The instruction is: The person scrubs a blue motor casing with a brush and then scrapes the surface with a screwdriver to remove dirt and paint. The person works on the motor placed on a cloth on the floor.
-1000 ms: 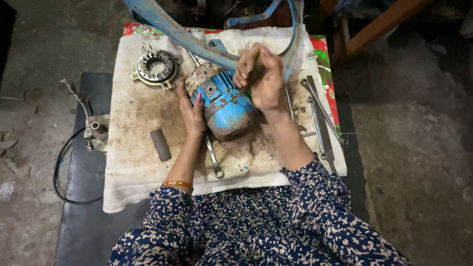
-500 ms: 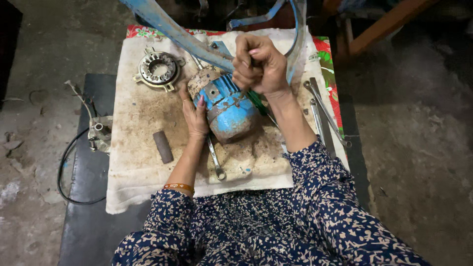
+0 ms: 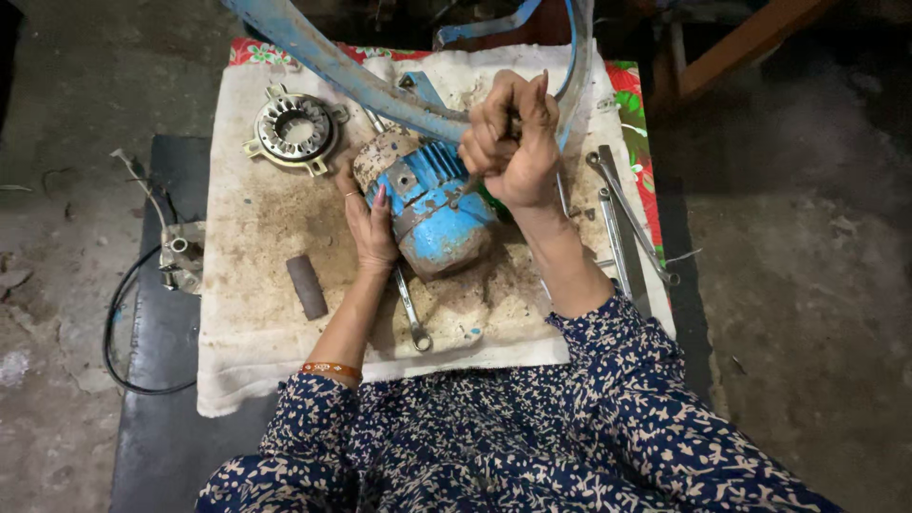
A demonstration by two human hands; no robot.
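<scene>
A blue, rust-stained motor housing (image 3: 432,204) lies on a dirty white cloth (image 3: 256,313). My left hand (image 3: 369,228) presses flat against the housing's left side and steadies it. My right hand (image 3: 513,142) is a fist around a thin tool whose green-handled part (image 3: 489,195) shows beside the housing; the tip is hidden at the housing's upper right side. A spanner (image 3: 410,313) lies under my left wrist.
A round metal end plate (image 3: 293,129) sits at the cloth's upper left, a short dark cylinder (image 3: 306,286) lower left. Several spanners (image 3: 622,218) lie on the right. A blue curved frame (image 3: 342,62) crosses the top. A black cable (image 3: 119,332) and metal fitting (image 3: 180,255) lie left.
My right fist has shifted a little up and left along the housing's top edge. My left hand has stayed on the housing.
</scene>
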